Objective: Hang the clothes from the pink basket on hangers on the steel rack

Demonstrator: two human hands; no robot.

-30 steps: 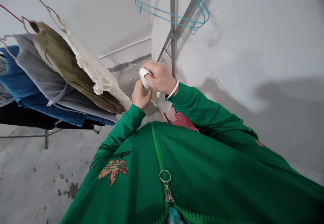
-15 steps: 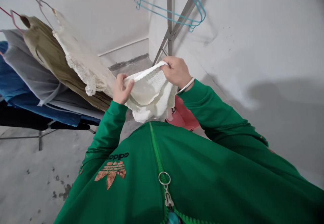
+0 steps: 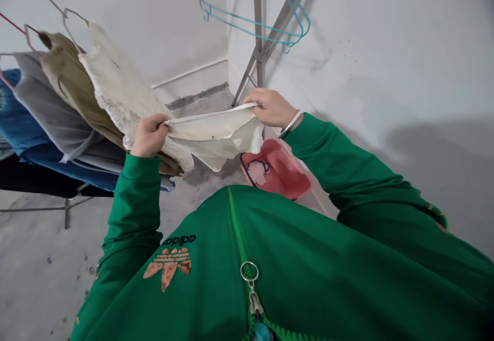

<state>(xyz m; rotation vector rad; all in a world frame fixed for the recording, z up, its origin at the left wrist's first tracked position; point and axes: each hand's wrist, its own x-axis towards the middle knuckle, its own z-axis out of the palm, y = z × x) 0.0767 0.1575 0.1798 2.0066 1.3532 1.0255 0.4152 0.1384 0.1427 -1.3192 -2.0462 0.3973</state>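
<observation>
Your left hand, closed in a narrow fist, and your right hand, fingers curled in a pinch, pull a crumpled cream cloth taut between them, its thin hemmed edge running straight, its soft folds sagging beneath. The cloth is held in the air, above a bare concrete floor. Your left fist sits against a lace-edged white garment hanging from a wire hanger. Beyond it, an olive garment, a grey garment and a blue garment hang in overlapping layers. A smooth metal bangle circles your right wrist, below a green zip jacket sleeve. A glossy pink-red object lies below that hand. A looped teal wire hanger hangs on a metal rack pole.
</observation>
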